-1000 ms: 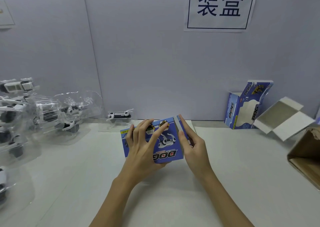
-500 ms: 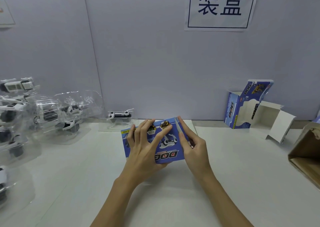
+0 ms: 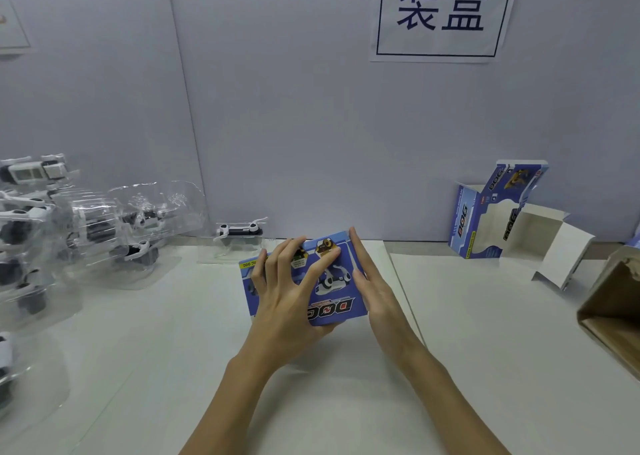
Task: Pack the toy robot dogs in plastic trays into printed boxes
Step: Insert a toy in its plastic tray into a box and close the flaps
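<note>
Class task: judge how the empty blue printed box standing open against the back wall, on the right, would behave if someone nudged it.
The empty blue printed box probably feels light: it looks like thin card with a window cut out. It would likely slide or tip easily, standing tall with nothing visible inside. Its open white flaps may flop about.

The open box by the wall has dropped its white flap from raised to resting on the table.

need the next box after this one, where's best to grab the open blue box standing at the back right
Grip the open blue box across its two printed side walls, coming from the front-left. It stands upright against the wall, and its loose white flaps sprawl to the right, blocking that side.
</note>
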